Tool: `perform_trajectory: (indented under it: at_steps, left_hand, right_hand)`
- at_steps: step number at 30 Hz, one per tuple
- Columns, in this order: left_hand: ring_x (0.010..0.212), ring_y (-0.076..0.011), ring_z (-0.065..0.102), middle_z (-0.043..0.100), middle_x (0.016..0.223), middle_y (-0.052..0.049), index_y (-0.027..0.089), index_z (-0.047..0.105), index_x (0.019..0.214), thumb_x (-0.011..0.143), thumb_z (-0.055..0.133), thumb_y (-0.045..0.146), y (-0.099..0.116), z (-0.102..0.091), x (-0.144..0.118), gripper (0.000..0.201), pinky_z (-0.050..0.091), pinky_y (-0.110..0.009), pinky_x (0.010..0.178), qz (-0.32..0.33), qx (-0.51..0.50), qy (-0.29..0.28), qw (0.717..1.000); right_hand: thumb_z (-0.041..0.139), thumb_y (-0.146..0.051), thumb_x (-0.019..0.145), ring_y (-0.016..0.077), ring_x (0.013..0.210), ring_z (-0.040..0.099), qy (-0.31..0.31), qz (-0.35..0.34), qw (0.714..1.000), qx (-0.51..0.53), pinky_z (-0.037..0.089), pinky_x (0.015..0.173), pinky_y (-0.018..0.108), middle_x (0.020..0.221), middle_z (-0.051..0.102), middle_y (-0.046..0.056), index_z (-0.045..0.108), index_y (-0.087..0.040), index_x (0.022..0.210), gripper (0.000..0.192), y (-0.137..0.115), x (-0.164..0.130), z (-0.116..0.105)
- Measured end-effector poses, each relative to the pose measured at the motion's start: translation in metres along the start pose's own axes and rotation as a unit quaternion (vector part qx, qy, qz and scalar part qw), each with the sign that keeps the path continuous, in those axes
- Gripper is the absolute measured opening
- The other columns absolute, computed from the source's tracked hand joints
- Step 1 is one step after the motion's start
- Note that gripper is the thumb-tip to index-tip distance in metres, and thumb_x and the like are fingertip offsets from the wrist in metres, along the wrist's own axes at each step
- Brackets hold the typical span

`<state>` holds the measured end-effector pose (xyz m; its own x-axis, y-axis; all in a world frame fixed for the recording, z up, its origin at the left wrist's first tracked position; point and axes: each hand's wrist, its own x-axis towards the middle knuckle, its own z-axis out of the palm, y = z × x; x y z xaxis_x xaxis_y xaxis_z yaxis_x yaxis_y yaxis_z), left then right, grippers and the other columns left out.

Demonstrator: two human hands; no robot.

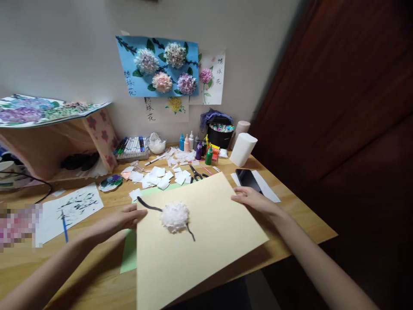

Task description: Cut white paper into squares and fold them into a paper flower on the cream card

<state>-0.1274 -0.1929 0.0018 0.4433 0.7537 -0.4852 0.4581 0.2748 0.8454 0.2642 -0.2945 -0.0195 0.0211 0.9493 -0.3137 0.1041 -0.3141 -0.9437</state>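
1. Cream sheet (206, 241): large card, lying askew near the front edge of the desk (300, 215), its near corner overhanging that edge. It covers most of a green sheet (129, 254), which shows at its left side.
2. Paper flower (174, 216): white tufted ball, stuck near the middle of the cream sheet's upper half, over a dark painted stem (149, 206) that runs from the sheet's far-left corner to just below the bloom.
3. My left hand (121, 218): fingers laid together on the left edge of the cream sheet, touching it beside the stem's start. Flat press, not a pinch, as far as I can see.
4. My right hand (253, 199): fingers closed lightly over the sheet's right edge, near its far-right corner, just in front of a black phone (248, 179).
5. Step in hand, by my reading: steadying or squaring the sheet with both hands.
6. Next move, judged: calls for an even hold on both edges so the card neither bends nor slides off the front edge, and the flower stays uncrushed.
7. Behind, toward the back edge: cut white squares (158, 175), scissors (196, 173), paint bottles (193, 144), a marker tray (131, 148).
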Motion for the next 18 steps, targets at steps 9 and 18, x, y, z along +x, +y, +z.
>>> perform_trajectory:
  at_steps: [9,18]
  left_hand:
    - [0.069,-0.014,0.055,0.052,0.069,0.001,0.016,0.049,0.07,0.061,0.07,0.047,-0.056,-0.056,-0.014,0.039,0.046,-0.026,0.064,-0.061,-0.071,0.001,0.996]
    - [0.068,-0.0142,0.052,0.051,0.072,0.002,0.015,0.048,0.075,0.06,0.066,0.048,-0.049,-0.05,0.014,0.041,0.044,-0.025,0.059,-0.005,0.009,0.066,0.998]
  right_hand:
    - [0.056,-0.02,0.075,0.0241,0.091,0.057,0.19,-0.139,0.832,-0.502,0.042,0.08,0.032,0.092,0.062,0.012,0.058,-0.012,0.087,0.016,-0.008,0.102,0.071]
    - [0.041,-0.003,0.076,0.0232,0.094,0.055,0.207,-0.125,0.759,-0.604,0.04,0.079,0.029,0.098,0.06,0.014,0.055,-0.009,0.104,0.031,0.0,0.124,0.05]
